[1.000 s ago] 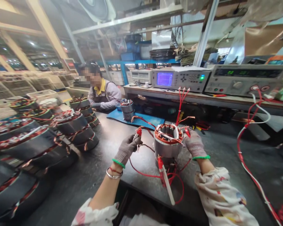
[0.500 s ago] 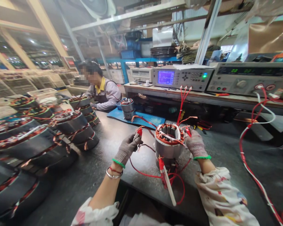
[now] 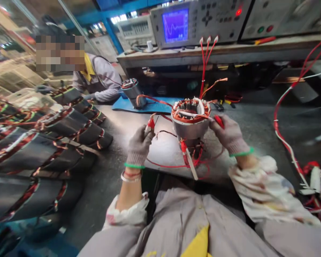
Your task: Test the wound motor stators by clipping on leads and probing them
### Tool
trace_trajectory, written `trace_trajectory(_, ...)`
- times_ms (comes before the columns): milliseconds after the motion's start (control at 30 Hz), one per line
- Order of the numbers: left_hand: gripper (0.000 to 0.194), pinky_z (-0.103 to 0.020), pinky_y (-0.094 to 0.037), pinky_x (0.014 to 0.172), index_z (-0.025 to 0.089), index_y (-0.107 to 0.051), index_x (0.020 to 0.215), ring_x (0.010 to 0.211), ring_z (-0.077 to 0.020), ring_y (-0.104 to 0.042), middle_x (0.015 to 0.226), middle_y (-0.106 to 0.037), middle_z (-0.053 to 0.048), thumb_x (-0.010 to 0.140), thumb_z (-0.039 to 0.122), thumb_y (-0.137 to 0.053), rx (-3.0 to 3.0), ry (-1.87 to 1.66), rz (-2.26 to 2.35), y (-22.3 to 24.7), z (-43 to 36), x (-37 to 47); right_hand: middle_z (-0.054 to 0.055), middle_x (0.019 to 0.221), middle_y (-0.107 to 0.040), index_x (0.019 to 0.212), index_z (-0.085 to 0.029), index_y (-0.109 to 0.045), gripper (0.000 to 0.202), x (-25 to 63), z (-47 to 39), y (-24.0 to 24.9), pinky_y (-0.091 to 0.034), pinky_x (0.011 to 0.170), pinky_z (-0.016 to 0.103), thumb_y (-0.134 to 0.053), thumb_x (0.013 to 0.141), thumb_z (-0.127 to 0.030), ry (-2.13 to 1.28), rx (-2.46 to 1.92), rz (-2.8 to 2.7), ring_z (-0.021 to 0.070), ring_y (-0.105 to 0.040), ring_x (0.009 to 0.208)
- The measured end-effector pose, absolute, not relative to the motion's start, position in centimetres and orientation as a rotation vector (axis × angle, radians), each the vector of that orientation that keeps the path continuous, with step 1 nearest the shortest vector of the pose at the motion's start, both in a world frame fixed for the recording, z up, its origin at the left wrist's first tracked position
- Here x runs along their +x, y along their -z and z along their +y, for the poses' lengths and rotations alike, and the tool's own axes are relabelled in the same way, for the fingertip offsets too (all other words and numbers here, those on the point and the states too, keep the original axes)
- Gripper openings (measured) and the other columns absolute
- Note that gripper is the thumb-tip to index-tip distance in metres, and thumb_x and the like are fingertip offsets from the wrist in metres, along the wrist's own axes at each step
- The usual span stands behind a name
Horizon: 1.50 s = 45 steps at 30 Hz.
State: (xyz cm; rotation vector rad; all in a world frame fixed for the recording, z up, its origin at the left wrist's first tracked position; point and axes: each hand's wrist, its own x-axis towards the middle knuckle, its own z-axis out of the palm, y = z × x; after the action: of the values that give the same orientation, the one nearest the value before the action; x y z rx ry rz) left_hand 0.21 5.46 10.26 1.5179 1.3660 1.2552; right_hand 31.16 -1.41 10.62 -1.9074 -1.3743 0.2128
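Observation:
A motor stator (image 3: 190,130) with copper windings and loose lead wires stands upright on the metal tabletop between my hands. My left hand (image 3: 141,142), in a grey knit glove, is closed on a red-sleeved alligator clip (image 3: 150,123), held up to the left of the stator. At the stator's right side my gloved right hand (image 3: 228,132) grips another red clip (image 3: 219,122). A third red clip (image 3: 183,146) with a pale handle hangs at the stator's front, among red test leads (image 3: 166,166). What the clip jaws bite on is too small to tell.
Stacked stators (image 3: 66,125) crowd the left side. Beyond, a co-worker (image 3: 96,76) sits near another stator (image 3: 135,94) by a blue mat (image 3: 160,103). A tester with a waveform screen (image 3: 176,25) stands on the shelf; its red cables (image 3: 204,67) drop behind my stator. More cables (image 3: 283,142) run right.
My view has tilted down. The tester's lit button went from green to red. My left hand's clip now points upward, apart from the stator's dark lead; my right hand still holds its clip.

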Motion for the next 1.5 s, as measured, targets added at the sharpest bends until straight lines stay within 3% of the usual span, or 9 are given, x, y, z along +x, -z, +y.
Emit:
trace_trajectory(100,0.026,-0.023,-0.036,0.051,0.021,-0.073,0.096,0.052,-0.0118,-0.049,0.067,-0.066,0.001,0.075,0.035,-0.077,1.495,-1.154,1.604,-8.0,2.6,-1.7,0.005,0.082,-0.072,0.1,-0.022,-0.067,0.037,27.4,-7.7,-9.1,-0.054,0.065,0.036,-0.067,0.083,-0.055,-0.689,-1.576,-1.268,0.0227,-0.064,0.071)
trace_trajectory(233,0.02,-0.024,-0.035,0.047,0.019,-0.07,0.086,0.045,-0.0113,-0.046,0.059,-0.062,0.001,0.07,0.027,-0.077,1.326,-0.942,1.514,-5.2,0.9,-0.1,0.007,0.11,-0.074,0.13,-0.022,-0.062,0.071,21.4,-8.8,-7.4,-0.057,0.086,0.041,-0.082,0.069,-0.051,-0.952,-1.385,-1.225,0.0284,-0.07,0.098)
trace_trajectory(433,0.035,-0.023,-0.036,0.047,0.019,-0.063,0.091,0.048,-0.0081,-0.046,0.077,-0.072,-0.003,0.076,0.049,-0.074,1.179,-1.156,1.301,-5.0,1.7,2.9,0.004,0.093,-0.077,0.109,-0.023,-0.073,0.037,22.1,-7.6,-6.8,-0.059,0.078,0.037,-0.072,0.078,-0.042,-0.986,-1.504,-1.216,0.0236,-0.071,0.081)
trace_trajectory(567,0.042,-0.021,-0.035,0.046,0.017,-0.065,0.09,0.046,-0.0066,-0.045,0.074,-0.072,-0.004,0.067,0.048,-0.082,1.009,-1.13,1.275,-4.9,2.3,2.5,0.005,0.107,-0.079,0.114,-0.023,-0.074,0.035,26.3,-10.6,-5.4,-0.059,0.087,0.037,-0.069,0.081,-0.035,-1.096,-1.62,-1.352,0.0245,-0.074,0.093)
trace_trajectory(833,0.048,-0.019,-0.036,0.046,0.016,-0.068,0.099,0.047,-0.0055,-0.047,0.073,-0.072,-0.002,0.066,0.047,-0.083,0.931,-1.166,1.314,-4.6,3.0,3.1,0.004,0.095,-0.08,0.107,-0.022,-0.077,0.033,28.1,-10.0,-5.2,-0.058,0.068,0.033,-0.07,0.083,-0.044,-1.196,-1.666,-1.348,0.0236,-0.073,0.08)
trace_trajectory(1067,0.051,-0.018,-0.036,0.047,0.016,-0.066,0.096,0.053,-0.0081,-0.055,0.072,-0.07,-0.002,0.059,0.045,-0.086,0.95,-1.158,1.328,-4.7,4.6,3.2,0.005,0.087,-0.075,0.097,-0.019,-0.073,0.028,27.0,-7.6,-4.8,-0.056,0.073,0.033,-0.069,0.084,-0.044,-0.818,-1.447,-1.048,0.0199,-0.067,0.076)
trace_trajectory(1200,0.047,-0.017,-0.036,0.048,0.017,-0.063,0.088,0.053,-0.0064,-0.052,0.068,-0.066,0.003,0.055,0.041,-0.087,0.997,-1.153,1.347,-5.1,6.4,3.6,0.004,0.09,-0.075,0.105,-0.019,-0.072,0.032,26.3,-6.5,-4.2,-0.057,0.076,0.033,-0.065,0.086,-0.043,-0.984,-1.293,-1.154,0.0201,-0.069,0.08)
trace_trajectory(1400,0.046,-0.018,-0.037,0.048,0.019,-0.059,0.081,0.049,-0.0047,-0.044,0.062,-0.057,0.008,0.055,0.045,-0.087,1.074,-1.114,1.384,-5.4,7.4,3.5,0.019,0.129,-0.065,0.131,-0.012,-0.062,0.048,30.2,-1.6,-5.7,-0.049,0.099,0.042,-0.063,0.086,-0.027,-0.563,-1.993,-1.331,0.0317,-0.064,0.111)
trace_trajectory(1500,0.049,-0.018,-0.036,0.048,0.018,-0.062,0.084,0.05,-0.0048,-0.044,0.064,-0.061,0.007,0.055,0.048,-0.087,1.069,-1.113,1.397,-5.5,7.0,3.5,0.018,0.132,-0.064,0.137,-0.012,-0.058,0.047,30.6,1.3,-6.5,-0.046,0.101,0.038,-0.055,0.092,-0.026,-0.584,-2.008,-1.33,0.0297,-0.062,0.117)
